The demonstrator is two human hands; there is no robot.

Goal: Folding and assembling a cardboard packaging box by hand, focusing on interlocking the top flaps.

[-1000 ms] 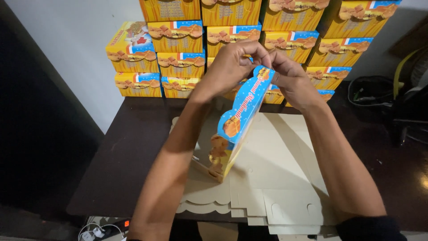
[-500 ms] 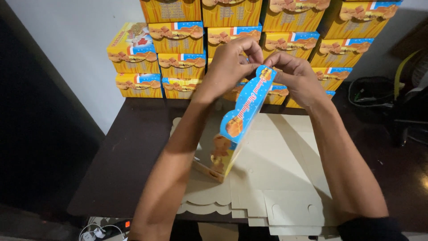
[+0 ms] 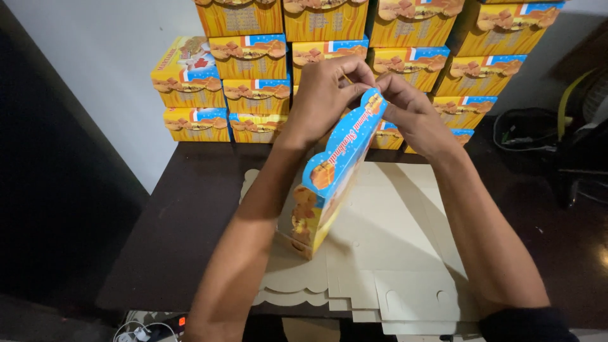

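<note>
A blue and yellow printed cardboard box (image 3: 332,174) stands on edge over a stack of flat unfolded box blanks (image 3: 392,253). My left hand (image 3: 326,95) grips the box's far top corner from the left. My right hand (image 3: 408,114) pinches the same top end from the right, fingertips almost meeting those of the left hand. The box's near bottom corner rests on the blanks. The far end of the box is hidden behind my fingers.
Several assembled yellow and blue boxes (image 3: 253,69) are stacked in rows against the white wall at the back of the dark table (image 3: 183,221). Black cables and gear (image 3: 538,133) lie at the right. Cords (image 3: 145,326) hang below the table's front left.
Both hands have stayed at the box's top end, with the fingers shifting slightly. The box has barely moved.
</note>
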